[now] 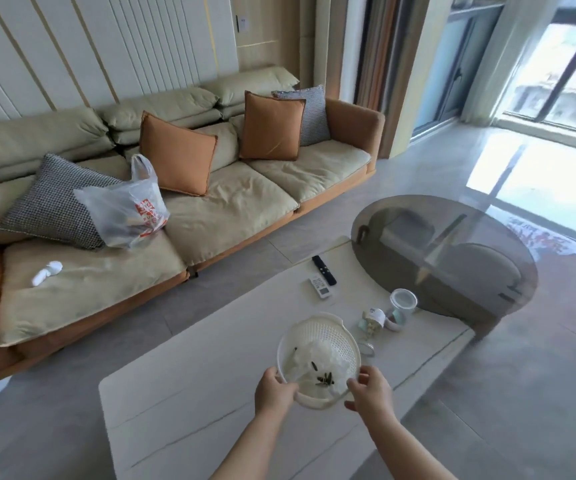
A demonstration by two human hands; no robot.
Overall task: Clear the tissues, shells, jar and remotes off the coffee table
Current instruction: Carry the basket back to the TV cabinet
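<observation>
I count two remotes (323, 277), one tipped jar (372, 320), one white basket (319, 358) with several dark shells (324, 380), four sofa cushions (177, 154), one plastic bag (125, 209).

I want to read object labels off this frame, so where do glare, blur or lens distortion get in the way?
Head view: window glare washes out the floor and reflects on the glass table; wide-angle bending curves the sofa; the jar label is too soft to read.

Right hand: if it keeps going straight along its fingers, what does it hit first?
Probably the white colander's near rim: the right hand points up-left at it, fingertips close or just touching. Depth is unclear.
</observation>
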